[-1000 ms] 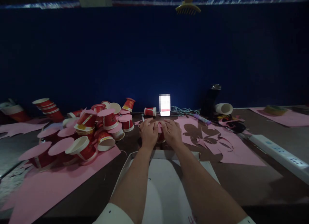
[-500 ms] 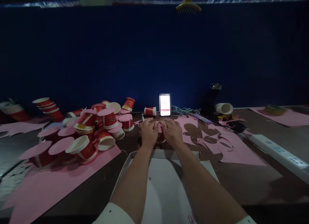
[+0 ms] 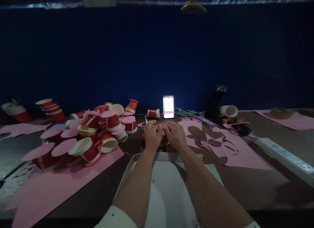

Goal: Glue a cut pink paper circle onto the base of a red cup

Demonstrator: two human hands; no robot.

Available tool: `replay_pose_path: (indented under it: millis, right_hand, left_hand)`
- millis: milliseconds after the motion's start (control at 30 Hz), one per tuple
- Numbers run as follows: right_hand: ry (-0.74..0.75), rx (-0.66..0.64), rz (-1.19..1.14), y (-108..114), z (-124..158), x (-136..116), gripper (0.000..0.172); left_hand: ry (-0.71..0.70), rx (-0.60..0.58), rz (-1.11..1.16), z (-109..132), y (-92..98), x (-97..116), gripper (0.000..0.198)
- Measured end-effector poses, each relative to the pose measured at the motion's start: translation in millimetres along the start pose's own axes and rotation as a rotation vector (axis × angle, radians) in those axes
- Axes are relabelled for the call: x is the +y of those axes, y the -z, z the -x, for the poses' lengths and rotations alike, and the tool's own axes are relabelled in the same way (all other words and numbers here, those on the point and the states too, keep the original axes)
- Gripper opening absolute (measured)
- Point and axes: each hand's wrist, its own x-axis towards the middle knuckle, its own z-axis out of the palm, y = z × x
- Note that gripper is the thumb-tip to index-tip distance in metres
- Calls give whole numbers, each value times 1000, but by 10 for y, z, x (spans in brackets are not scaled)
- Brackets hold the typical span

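Note:
Between my two hands, past the far end of the tray, is a red paper cup (image 3: 165, 141) with pink paper (image 3: 163, 131) at its top. My left hand (image 3: 152, 135) is closed around the left side, its fingers bent over the pink paper. From the right, my right hand (image 3: 175, 135) grips the same cup and paper with curled fingers, its thumb close to the left one. Most of the cup and the paper's edges are hidden behind the hands.
A white tray (image 3: 169, 188) lies under my forearms. Red paper cups with pink discs (image 3: 110, 120) pile up at left. Cut pink paper (image 3: 242, 156) and a power strip (image 3: 286, 159) lie at right. A lit phone (image 3: 168, 106) stands behind my hands.
The view has shifted slightly, moving everything a little to the right. Both hands stay at the cup, with small finger movements, and less of the pink paper shows between them.

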Motion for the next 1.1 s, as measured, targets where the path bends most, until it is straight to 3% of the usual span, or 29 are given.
replay_pose_path:
  millis: [667, 800, 967, 1100]
  right_hand:
    - [10, -13, -29, 84, 31, -41, 31]
    - [-6, -23, -105, 86, 15, -41, 33]
    - [-141, 131, -382, 114, -43, 3, 47]
    - [-242, 153, -418, 93, -60, 63, 56]
  left_hand:
    - [-2, 16, -19, 36, 10, 20, 32]
    - [23, 16, 65, 10, 5, -1, 35]
    - [177, 81, 272, -57, 1, -91, 43]
    - [150, 76, 207, -40, -17, -104, 42]
